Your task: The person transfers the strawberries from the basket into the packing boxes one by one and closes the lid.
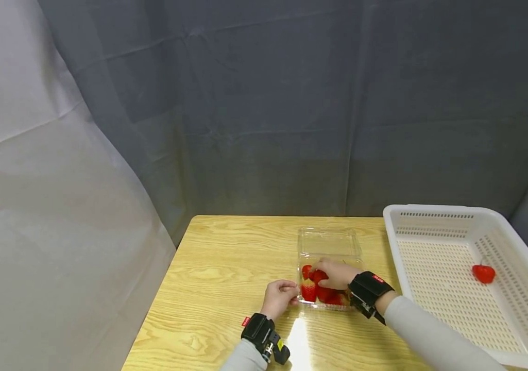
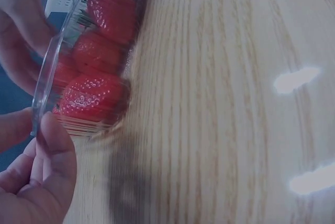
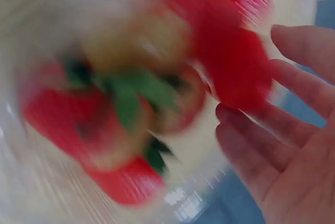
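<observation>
A clear plastic clamshell box point(image 1: 330, 242) with its lid folded back stands on the table, holding several red strawberries point(image 2: 91, 98). My left hand point(image 1: 279, 298) pinches the near left corner of its rim between thumb and fingers, as the left wrist view shows closely. My right hand point(image 1: 338, 274) reaches into the box from the right. In the right wrist view its fingers point(image 3: 293, 124) are nearly straight, with the fingertips right at the edge of one strawberry point(image 3: 238, 72). Other strawberries with green leaves point(image 3: 125, 96) lie beside it, blurred.
A large white perforated basket point(image 1: 393, 247) stands to the right of the box, with one red strawberry point(image 1: 483, 273) inside near its right wall. The wooden table point(image 1: 217, 263) ends at a dark grey curtain point(image 1: 264, 129) behind. A pale cloth point(image 1: 60, 232) hangs at the left.
</observation>
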`<state>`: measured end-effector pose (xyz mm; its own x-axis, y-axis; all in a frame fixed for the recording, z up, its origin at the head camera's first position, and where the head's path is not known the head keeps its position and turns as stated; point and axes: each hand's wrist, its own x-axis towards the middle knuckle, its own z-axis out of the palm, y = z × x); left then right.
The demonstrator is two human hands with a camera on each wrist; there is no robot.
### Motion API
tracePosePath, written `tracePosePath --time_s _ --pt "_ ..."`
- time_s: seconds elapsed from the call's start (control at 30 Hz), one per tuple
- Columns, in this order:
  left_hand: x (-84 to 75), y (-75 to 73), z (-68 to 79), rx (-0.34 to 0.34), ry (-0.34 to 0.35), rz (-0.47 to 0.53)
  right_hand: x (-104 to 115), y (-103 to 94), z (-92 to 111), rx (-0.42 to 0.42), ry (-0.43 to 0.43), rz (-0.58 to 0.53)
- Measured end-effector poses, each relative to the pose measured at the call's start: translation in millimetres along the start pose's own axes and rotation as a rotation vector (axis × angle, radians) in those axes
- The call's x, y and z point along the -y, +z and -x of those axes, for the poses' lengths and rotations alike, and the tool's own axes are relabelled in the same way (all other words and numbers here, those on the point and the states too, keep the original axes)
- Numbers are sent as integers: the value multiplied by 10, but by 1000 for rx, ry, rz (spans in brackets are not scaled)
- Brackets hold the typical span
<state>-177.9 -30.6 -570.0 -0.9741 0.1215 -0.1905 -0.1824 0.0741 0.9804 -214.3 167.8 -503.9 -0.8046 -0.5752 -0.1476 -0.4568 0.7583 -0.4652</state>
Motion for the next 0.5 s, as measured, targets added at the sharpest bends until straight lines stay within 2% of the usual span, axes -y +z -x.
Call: tracePosePath --time_s 0.07,0.13,0.27,0.33,0.37,0.43,0.5 --pt "-1 5 5 -1 2 6 -55 -195 71 -62 -2 -37" --pt "1 10 5 0 4 8 -169 -447 175 -186 -3 -35" --pt "6 6 -1 0 5 -9 -566 -899 500 -545 49 98" --pt "10 -3 -2 1 -1 -16 -813 -1032 704 -698 141 168" --pt "10 -8 0 1 -5 -14 -938 -1073 812 -745 200 176" --pt "17 -18 4 3 -1 -15 -1192 -1095 1023 -797 333 159" --pt "25 -25 4 3 -4 -13 -1435 -1056 1236 -774 482 110"
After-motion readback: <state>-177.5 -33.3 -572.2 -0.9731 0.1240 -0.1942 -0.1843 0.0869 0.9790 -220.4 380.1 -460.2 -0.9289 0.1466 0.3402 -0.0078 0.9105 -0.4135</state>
